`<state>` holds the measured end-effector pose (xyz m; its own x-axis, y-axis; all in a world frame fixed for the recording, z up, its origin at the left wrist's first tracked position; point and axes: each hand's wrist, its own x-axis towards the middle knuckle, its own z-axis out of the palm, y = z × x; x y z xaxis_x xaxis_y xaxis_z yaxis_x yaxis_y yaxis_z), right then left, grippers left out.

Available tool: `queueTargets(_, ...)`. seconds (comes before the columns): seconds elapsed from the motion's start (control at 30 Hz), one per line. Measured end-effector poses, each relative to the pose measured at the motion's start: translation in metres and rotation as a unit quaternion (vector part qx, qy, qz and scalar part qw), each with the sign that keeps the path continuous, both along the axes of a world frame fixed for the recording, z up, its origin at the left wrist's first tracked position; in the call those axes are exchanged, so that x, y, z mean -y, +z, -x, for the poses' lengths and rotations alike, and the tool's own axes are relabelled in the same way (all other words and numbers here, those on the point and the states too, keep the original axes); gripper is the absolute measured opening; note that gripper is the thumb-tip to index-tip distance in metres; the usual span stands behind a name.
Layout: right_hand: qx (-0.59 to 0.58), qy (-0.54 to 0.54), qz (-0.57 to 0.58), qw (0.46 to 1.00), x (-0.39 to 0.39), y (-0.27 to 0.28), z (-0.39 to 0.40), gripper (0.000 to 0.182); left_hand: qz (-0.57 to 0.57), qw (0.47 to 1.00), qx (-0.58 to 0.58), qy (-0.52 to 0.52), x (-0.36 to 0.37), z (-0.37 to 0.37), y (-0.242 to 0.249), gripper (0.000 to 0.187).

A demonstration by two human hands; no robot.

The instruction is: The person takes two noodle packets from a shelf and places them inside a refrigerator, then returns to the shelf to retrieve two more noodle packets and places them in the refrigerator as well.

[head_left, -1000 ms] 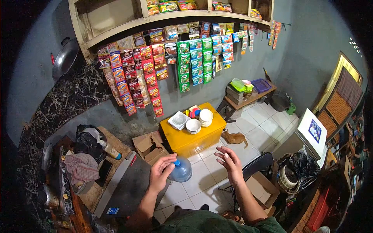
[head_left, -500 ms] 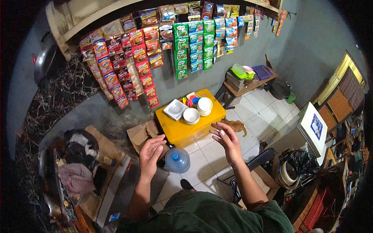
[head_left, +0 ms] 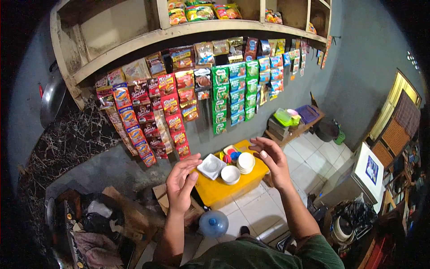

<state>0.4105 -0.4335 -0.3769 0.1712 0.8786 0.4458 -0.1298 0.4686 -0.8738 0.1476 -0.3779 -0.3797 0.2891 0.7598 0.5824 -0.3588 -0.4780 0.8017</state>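
My left hand is raised in the air, fingers loosely apart, with nothing in it. Over on the other side, my right hand is also held up and holds nothing. Between and beyond them stands a yellow table or chest. On its top are square white dishes, a round white bowl and a stack of white bowls. Small red, blue and yellow items lie behind the bowls. Neither hand appears to touch any of these.
Hanging sachet strips line the wall below a wooden shelf with snack packets. A blue water jug stands on the tiled floor. At right are a white fridge or freezer and a side table; clutter fills the lower left.
My view has tilted upward, bringing the shelf and its packets into sight. Both hands have risen in view, still apart and holding nothing. The brown animal beside the yellow furniture is now largely hidden.
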Motion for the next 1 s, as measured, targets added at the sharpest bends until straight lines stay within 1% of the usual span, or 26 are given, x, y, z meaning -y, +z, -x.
queueTargets(0.03,0.005,0.004,-0.007,1.000,-0.012,0.011,-0.004,0.042,-0.010,1.000,0.006,0.005,-0.006,-0.002,0.007,0.027)
queueTargets(0.13,0.083,0.015,-0.063,0.994,-0.044,0.047,-0.018,0.044,-0.044,0.999,0.011,0.030,-0.027,-0.008,0.025,0.027)
queueTargets(0.2,0.124,0.027,-0.109,0.986,-0.070,0.068,-0.031,0.045,-0.075,0.995,-0.011,0.072,-0.043,-0.012,0.040,0.027)
queueTargets(0.27,0.188,0.022,-0.142,0.972,-0.091,0.095,-0.044,0.046,-0.087,0.991,-0.016,0.104,-0.058,-0.019,0.060,0.025)
queueTargets(0.37,0.254,0.004,-0.206,0.945,-0.129,0.135,-0.068,0.044,-0.138,0.979,-0.041,0.144,-0.088,-0.033,0.089,0.026)
queueTargets(0.43,0.282,-0.020,-0.251,0.926,-0.158,0.156,-0.087,0.044,-0.224,0.946,-0.134,0.191,-0.105,-0.045,0.113,0.028)
queueTargets(0.47,0.310,-0.047,-0.288,0.905,-0.174,0.169,-0.098,0.042,-0.230,0.943,-0.136,0.197,-0.113,-0.054,0.125,0.028)
queueTargets(0.57,0.341,-0.092,-0.375,0.857,-0.215,0.210,-0.124,0.039,-0.322,0.888,-0.231,0.235,-0.136,-0.082,0.169,0.027)
queueTargets(0.6,0.350,-0.111,-0.389,0.845,-0.231,0.222,-0.134,0.037,-0.325,0.885,-0.232,0.239,-0.144,-0.092,0.183,0.027)
queueTargets(0.67,0.371,-0.132,-0.396,0.829,-0.254,0.249,-0.147,0.034,-0.381,0.842,-0.281,0.259,-0.163,-0.109,0.208,0.028)
queueTargets(0.7,0.374,-0.140,-0.418,0.816,-0.270,0.260,-0.152,0.034,-0.423,0.805,-0.299,0.288,-0.174,-0.116,0.220,0.028)
queueTargets(0.77,0.388,-0.156,-0.454,0.787,-0.300,0.284,-0.160,0.035,-0.446,0.783,-0.300,0.314,-0.192,-0.132,0.243,0.026)
queueTargets(0.8,0.408,-0.184,-0.457,0.769,-0.311,0.295,-0.162,0.035,-0.460,0.766,-0.305,0.330,-0.200,-0.138,0.256,0.025)
queueTargets(0.87,0.477,-0.252,-0.456,0.708,-0.338,0.316,-0.166,0.036,-0.520,0.709,-0.312,0.361,-0.221,-0.150,0.282,0.023)
queueTargets(0.9,0.474,-0.249,-0.460,0.708,-0.353,0.326,-0.166,0.036,-0.538,0.682,-0.321,0.377,-0.233,-0.155,0.296,0.023)
queueTargets(0.93,0.510,-0.277,-0.449,0.680,-0.368,0.334,-0.166,0.038,-0.556,0.664,-0.316,0.389,-0.248,-0.159,0.309,0.023)
queueTargets(0.97,0.545,-0.304,-0.435,0.649,-0.382,0.342,-0.166,0.040,-0.537,0.654,-0.344,0.406,-0.259,-0.165,0.322,0.022)
queueTargets(1.0,0.567,-0.303,-0.403,0.651,-0.392,0.351,-0.163,0.042,-0.518,0.644,-0.371,0.423,-0.268,-0.171,0.335,0.021)
